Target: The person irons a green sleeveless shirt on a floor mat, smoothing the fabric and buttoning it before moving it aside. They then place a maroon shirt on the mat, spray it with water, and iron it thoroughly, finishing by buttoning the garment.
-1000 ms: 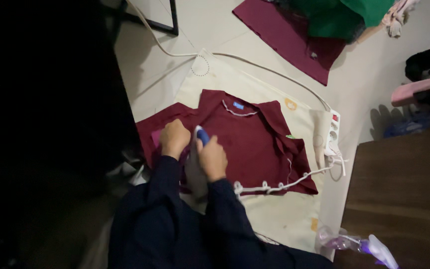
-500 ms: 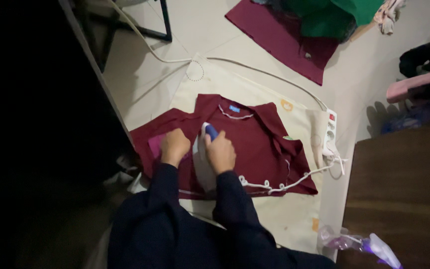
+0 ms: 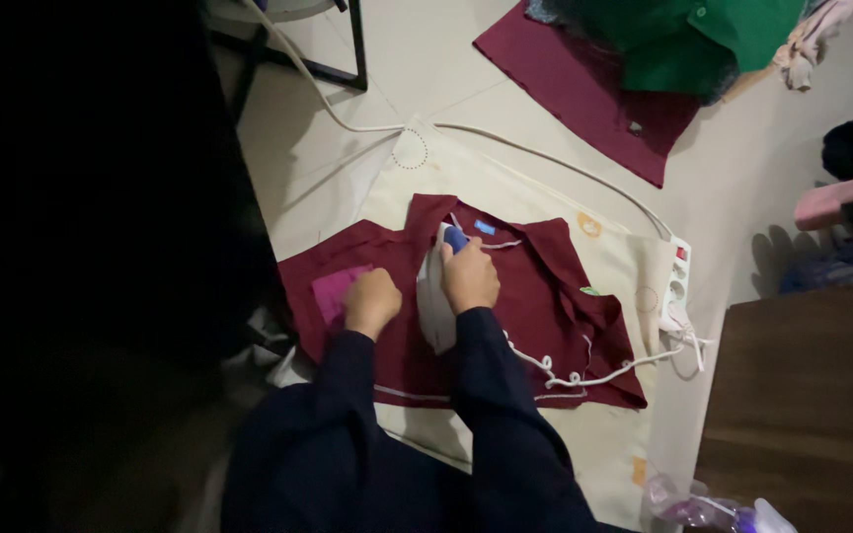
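- Your right hand (image 3: 469,276) is closed around the blue handle of the white iron (image 3: 436,296), which sits on the maroon garment (image 3: 535,306) just below its collar — the garment lies flat on a cream cloth (image 3: 545,434) spread on the floor.
- Your left hand (image 3: 371,301) is curled loosely and presses the garment down just left of the iron; it grips nothing.
- To iron well here, I judge you should hold the fabric taut with that left hand but keep its fingers clear of the soleplate, and glide in the direction of the collar rather than stall in one spot.
- Mind the coiled white cord (image 3: 575,375) lying over the garment right of the iron — it could drag creases in.
- A small blue label (image 3: 485,227) sits inside the collar, just above-right of the iron; a pink square patch (image 3: 333,293) lies left of it, and a tiny green tag (image 3: 589,291) further right.
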